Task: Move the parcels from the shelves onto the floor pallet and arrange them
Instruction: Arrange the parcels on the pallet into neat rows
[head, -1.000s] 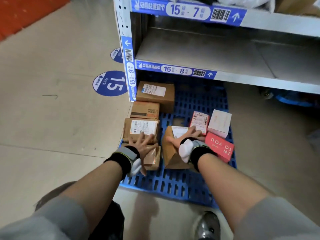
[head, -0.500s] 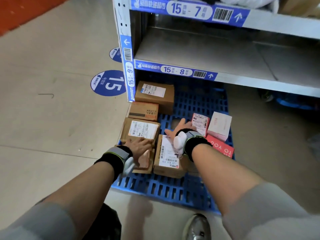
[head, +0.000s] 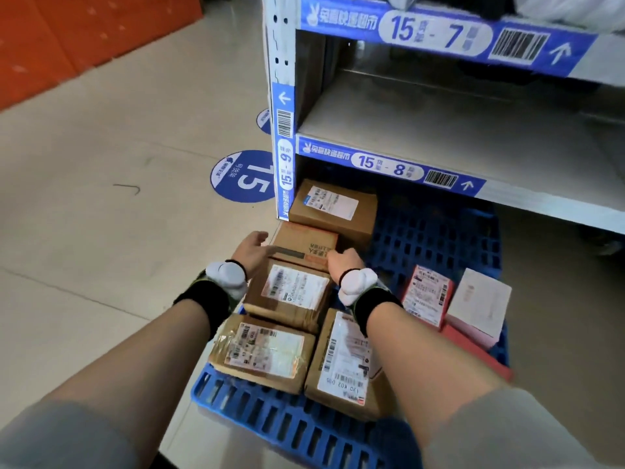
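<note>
Since a moment ago both hands have moved forward: the left hand (head: 252, 247) and right hand (head: 343, 262) now clasp the small brown parcel (head: 306, 245) between them on the blue pallet (head: 436, 231), probably to straighten the row.

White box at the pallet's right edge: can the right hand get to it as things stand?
Probably yes. The right hand is at the small brown box, and the white box lies to its right with its top uncovered.
</note>
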The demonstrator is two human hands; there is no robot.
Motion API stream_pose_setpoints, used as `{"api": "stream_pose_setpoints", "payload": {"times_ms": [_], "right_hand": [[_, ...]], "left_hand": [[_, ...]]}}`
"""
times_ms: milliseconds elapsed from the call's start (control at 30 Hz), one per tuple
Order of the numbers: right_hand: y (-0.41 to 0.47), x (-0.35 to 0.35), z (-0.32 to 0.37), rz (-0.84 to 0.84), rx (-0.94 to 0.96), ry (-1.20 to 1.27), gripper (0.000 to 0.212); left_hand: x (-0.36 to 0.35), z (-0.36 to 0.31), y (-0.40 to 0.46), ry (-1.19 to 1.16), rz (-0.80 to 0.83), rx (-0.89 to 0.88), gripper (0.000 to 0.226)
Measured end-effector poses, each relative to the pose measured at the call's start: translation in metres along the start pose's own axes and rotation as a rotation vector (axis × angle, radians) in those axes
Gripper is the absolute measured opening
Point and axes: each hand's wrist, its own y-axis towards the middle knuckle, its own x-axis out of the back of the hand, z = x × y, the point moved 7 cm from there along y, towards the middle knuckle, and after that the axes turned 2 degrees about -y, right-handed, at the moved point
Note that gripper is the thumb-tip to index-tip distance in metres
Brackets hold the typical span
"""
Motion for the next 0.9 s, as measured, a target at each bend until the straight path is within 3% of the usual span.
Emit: {"api": "stream_pose_setpoints", "payload": {"times_ms": [200,400,633,767,900], "right_hand": [[0.022,-0.019,0.000,0.116,-0.011,0.096,0.062],[0.032,-0.021,0.004,0.247,-0.041,0.108,0.068],[0.031,-0.021,0.013,0.236,-0.049,0.167,0.059],[0.014,-0.017,0.041,0.216,-0.029,0.254,0.084],[-0.006,0.004,0.065,0.191,-0.017,0.438,0.103]], "left_hand": [[-0.029,0.012,0.021,-0.081,0.059,0.175,0.085],[-0.030,-0.005,0.029,-0.004,0.119,0.309,0.060],[-0.026,-0.025,0.045,0.110,0.029,0.214,0.065],[0.011,-0.061,0.044,0.147,-0.096,0.097,0.064],[0.046,-0.095,0.022,-0.131,-0.169,-0.029,0.036]]}}
